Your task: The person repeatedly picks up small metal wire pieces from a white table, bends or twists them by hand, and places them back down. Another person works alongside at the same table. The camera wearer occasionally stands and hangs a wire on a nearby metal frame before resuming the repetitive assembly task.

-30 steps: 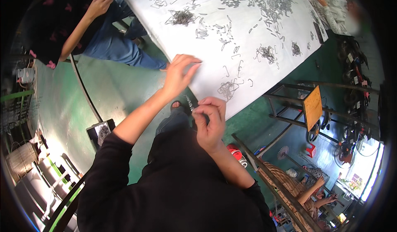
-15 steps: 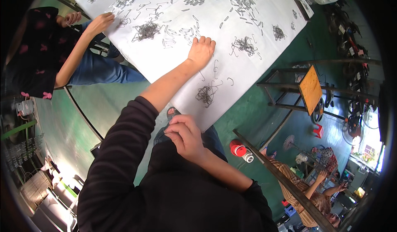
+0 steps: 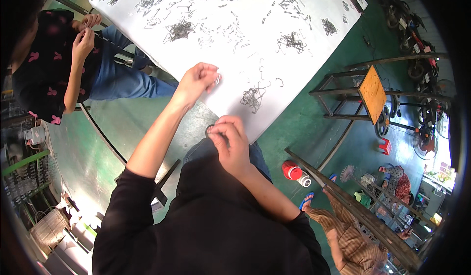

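Observation:
My left hand is above the near left edge of the white-topped table, fingers pinched on a small shiny metal piece. Closer to my body, my right hand has its thumb and fingers pressed together; whatever is between them is too small to make out. Beyond it, a tangled pile of bent wire hooks lies near the table's corner, with a few loose hooks beside it. Small flat metal pieces are scattered farther up the table.
More hook piles lie across the table. At the left sits a co-worker, hands together. A wooden-topped stool stands on the right; a red container is on the floor near a metal bar. Another person is at lower right.
My left hand has drawn back from the scattered pieces toward my right hand, a small metal piece in its fingers. The co-worker's reaching hand has come back off the table to the other.

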Demonstrator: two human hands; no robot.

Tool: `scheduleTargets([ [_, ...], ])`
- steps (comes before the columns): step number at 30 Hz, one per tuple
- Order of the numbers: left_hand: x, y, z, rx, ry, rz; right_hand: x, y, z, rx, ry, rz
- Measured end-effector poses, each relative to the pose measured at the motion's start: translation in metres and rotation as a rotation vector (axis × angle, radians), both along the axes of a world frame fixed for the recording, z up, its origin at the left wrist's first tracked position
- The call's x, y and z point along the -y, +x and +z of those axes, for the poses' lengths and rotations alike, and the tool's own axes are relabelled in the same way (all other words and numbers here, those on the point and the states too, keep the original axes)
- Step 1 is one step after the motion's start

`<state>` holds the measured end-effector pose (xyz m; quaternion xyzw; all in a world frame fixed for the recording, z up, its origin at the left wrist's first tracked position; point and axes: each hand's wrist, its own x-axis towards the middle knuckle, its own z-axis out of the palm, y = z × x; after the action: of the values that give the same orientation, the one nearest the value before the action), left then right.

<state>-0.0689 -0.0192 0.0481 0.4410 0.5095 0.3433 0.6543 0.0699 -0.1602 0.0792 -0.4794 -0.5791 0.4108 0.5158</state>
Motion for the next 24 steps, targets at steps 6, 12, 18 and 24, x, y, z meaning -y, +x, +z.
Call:
scheduleTargets([
  [6,0.087,-0.015,0.044,0.111,0.064,0.111,0.0,-0.005,0.002,0.107,-0.02,-0.08],
  [12,0.117,-0.018,0.057,-0.002,0.23,0.218,-0.004,-0.015,-0.003,0.163,0.13,-0.079],
  [18,0.126,-0.021,0.067,-0.186,0.329,0.244,-0.002,-0.02,0.0,0.142,0.083,-0.069],
  [24,0.126,-0.019,0.061,-0.276,0.502,0.254,-0.008,-0.009,0.002,0.18,0.065,0.018],
])
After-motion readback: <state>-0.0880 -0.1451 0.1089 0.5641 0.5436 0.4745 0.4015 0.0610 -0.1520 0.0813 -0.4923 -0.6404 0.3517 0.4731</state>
